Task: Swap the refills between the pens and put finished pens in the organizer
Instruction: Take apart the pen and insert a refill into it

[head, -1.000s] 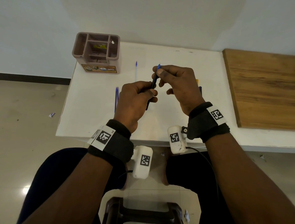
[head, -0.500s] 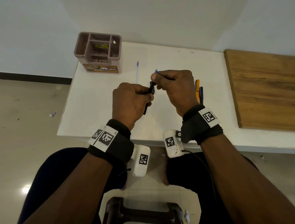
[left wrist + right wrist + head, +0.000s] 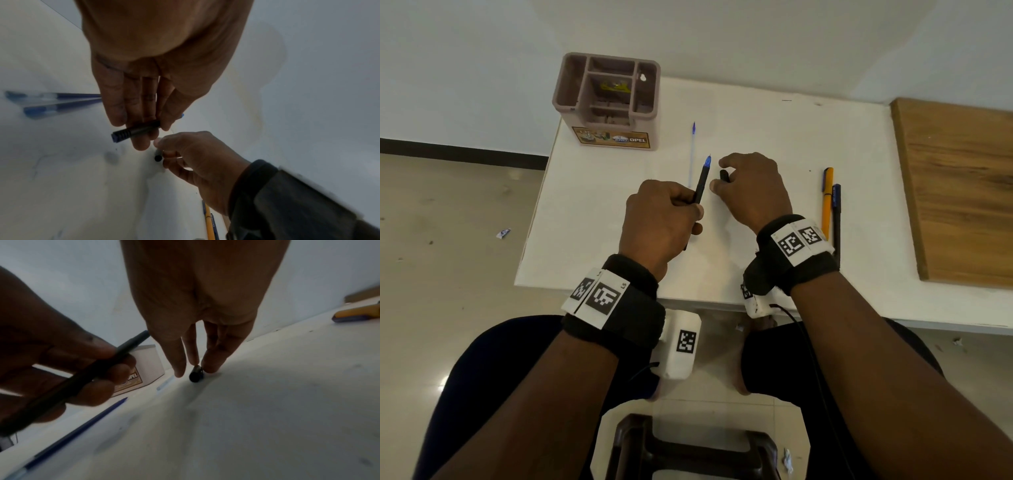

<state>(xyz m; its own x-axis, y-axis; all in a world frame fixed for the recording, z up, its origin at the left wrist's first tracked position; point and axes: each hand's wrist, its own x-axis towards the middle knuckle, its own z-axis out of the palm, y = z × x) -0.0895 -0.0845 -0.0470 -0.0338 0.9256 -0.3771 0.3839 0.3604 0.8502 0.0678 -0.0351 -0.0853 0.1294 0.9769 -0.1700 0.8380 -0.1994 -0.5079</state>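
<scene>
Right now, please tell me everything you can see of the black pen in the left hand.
The black pen is a slim, dark, plastic-looking barrel with a blue tip exposed at its far end and a ribbed, blue-ended rear. The left hand grips its lower half, tilting it up over the white table, tip away from the person. Nothing else touches it.

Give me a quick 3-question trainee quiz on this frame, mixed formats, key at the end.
1. True or false: the left hand grips the black pen.
2. Multiple choice: the small black cap is
A. in the organizer
B. at the right hand fingertips, low at the table
C. beside the yellow pen
3. Fill in: the yellow pen lies next to a dark ____ pen, both to the right of the right hand.

Key: 1 true; 2 B; 3 blue
</scene>
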